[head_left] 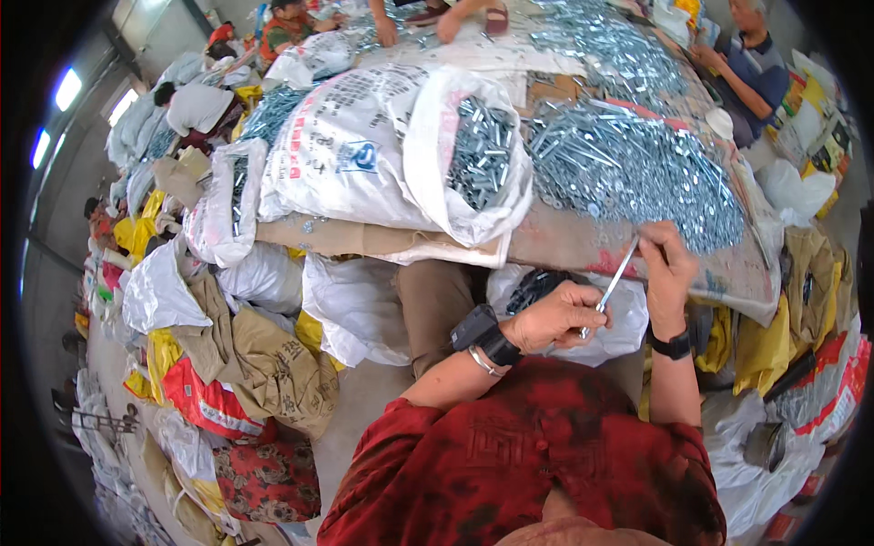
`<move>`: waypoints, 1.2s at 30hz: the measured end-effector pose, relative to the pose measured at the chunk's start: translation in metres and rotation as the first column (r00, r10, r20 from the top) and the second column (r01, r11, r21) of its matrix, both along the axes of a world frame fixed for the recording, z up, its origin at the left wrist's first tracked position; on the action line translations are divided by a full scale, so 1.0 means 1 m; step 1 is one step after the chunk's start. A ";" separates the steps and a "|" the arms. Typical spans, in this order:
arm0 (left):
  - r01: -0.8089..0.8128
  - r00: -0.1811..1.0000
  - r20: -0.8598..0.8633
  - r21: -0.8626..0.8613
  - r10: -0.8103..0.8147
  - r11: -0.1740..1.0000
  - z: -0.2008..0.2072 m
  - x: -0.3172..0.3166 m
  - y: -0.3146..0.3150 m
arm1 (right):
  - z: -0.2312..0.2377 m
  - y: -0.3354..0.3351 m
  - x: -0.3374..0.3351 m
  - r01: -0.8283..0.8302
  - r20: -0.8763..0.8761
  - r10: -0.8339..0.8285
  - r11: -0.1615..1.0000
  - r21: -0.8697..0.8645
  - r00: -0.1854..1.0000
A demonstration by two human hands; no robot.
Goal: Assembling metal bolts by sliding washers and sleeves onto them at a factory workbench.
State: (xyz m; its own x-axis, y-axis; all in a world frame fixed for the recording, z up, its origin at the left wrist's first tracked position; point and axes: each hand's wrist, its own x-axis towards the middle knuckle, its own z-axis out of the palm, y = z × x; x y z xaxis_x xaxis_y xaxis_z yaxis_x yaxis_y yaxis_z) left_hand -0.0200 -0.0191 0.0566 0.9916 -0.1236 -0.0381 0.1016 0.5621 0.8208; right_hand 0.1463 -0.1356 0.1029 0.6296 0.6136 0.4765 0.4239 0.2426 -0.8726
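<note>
1. At the table's near edge, toward four o'clock in the head view, the person's two hands meet over one long silver bolt [617, 275].
2. The left hand [553, 316] is curled around the bolt's lower end, fingers clenched on it, with a black wrist device [482, 335] and a thin bangle just behind it.
3. The right hand [667, 273] pinches the bolt's upper end between thumb and fingertips; a black watch [672, 346] sits on that wrist.
4. The bolt itself is tilted, its top leaning toward one o'clock, held above the gap between the table edge and a white bag [628, 328] below the hands.
5. Just beyond the right hand, at two o'clock, a large heap of silver bolts [637, 168] is spread over the table [564, 241].
6. At twelve o'clock a white woven sack [364, 155] lies on its side, its open mouth showing more bolts.
7. At nine o'clock, crumpled sacks and bags in white, brown, yellow and red pile up on the floor.
8. Far across the table, at one o'clock, another person [751, 68] sits, and other hands reach in at twelve.
9. The person's red patterned sleeves [510, 455] fill the six o'clock edge.
</note>
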 end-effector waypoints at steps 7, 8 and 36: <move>0.006 1.000 -0.019 -0.133 -0.009 0.991 0.004 0.006 0.011 | -0.003 0.011 0.002 -0.033 0.078 0.026 0.995 0.094 0.997; 0.018 1.000 -0.011 -0.117 -0.019 0.993 0.004 0.006 0.013 | -0.003 0.009 0.002 -0.013 0.070 0.008 0.997 0.077 0.998; -0.460 0.862 -0.045 0.353 0.506 0.815 -0.031 0.010 0.041 | -0.058 0.041 0.085 0.581 0.757 0.019 0.628 -0.517 0.654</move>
